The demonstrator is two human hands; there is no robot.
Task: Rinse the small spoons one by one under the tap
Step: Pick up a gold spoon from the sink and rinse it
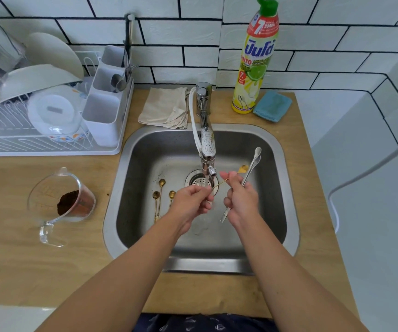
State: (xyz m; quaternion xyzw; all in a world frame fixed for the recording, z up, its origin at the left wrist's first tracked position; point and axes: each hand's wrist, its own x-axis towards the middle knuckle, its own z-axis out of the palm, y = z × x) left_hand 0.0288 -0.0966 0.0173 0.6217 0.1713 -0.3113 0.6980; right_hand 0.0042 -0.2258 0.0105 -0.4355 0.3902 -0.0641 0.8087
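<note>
Here, left to right:
Sink floor: three gold spoons (162, 195) lie unrinsed left of the drain.
Left hand (190, 200): grip curled, pinching the gold spoon (242, 168) by its handle end under the tap (208, 149).
Right hand (242, 200): grip clamped on two silver spoons (253, 164), also pinching the gold one.
Risk: wet, crowded fingers could drop a spoon onto the drain.

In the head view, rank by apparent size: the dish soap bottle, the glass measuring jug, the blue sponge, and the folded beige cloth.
1. Dish soap bottle
2. Glass measuring jug, though nearness to the camera may enlarge it
3. Folded beige cloth
4. Blue sponge
</note>
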